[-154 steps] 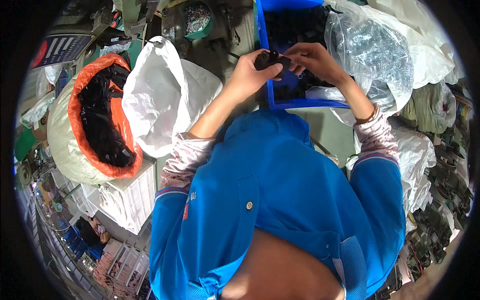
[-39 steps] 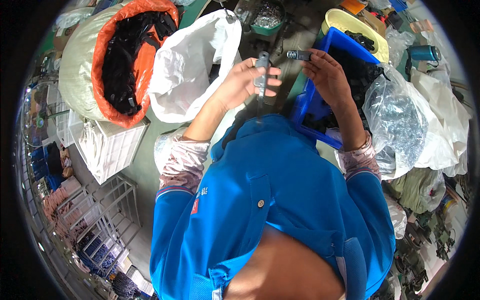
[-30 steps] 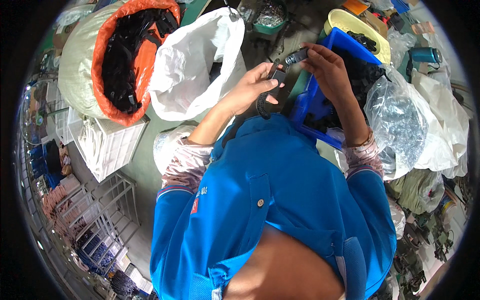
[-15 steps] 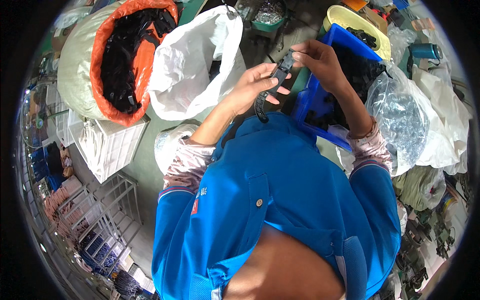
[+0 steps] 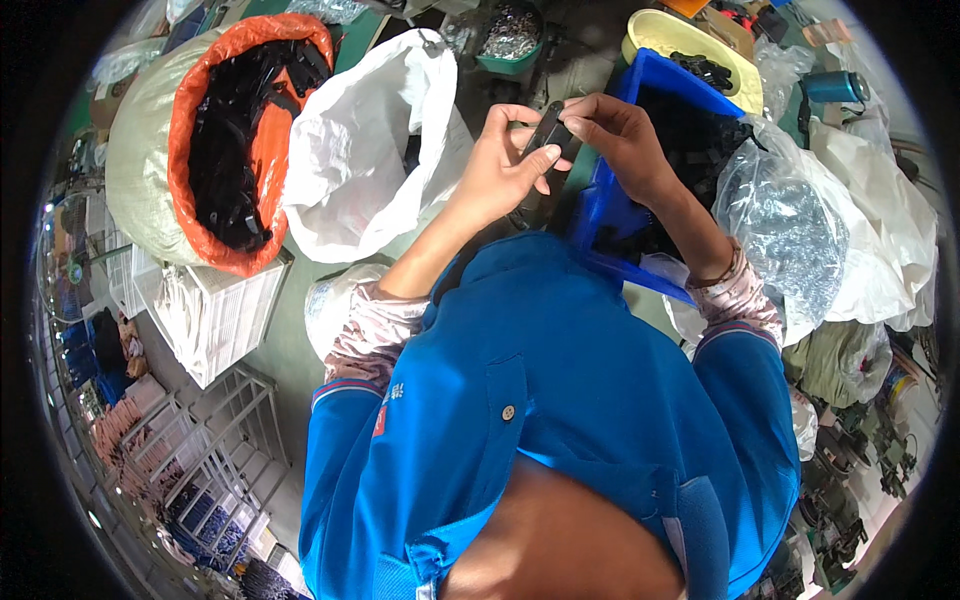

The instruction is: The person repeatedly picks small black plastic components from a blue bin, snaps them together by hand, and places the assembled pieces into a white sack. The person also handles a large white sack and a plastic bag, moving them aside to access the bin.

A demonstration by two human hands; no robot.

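Above my lap, my left hand (image 5: 500, 168) is closed around a black plastic buckle (image 5: 544, 132), thumb on its near face and fingers behind it. The buckle is tilted, its far end leaning right. My right hand (image 5: 628, 148) is closed in a pinch at that far end, thumb and forefinger touching it. Whether a smaller piece sits between those fingertips is hidden. The ridged strap hanging from the buckle is mostly behind my left hand.
A blue bin (image 5: 588, 228) of black parts stands right of my hands, a yellow tub (image 5: 640, 32) behind it. To the left are a white sack (image 5: 340, 170) and an orange-lined sack (image 5: 180, 165) of black parts. A green bowl (image 5: 512, 64) holds small metal pieces.
My left hand has turned the buckle more upright, and its curved strap has gone mostly out of sight. Both hands have shifted slightly left in the picture; the surroundings shift with the head.
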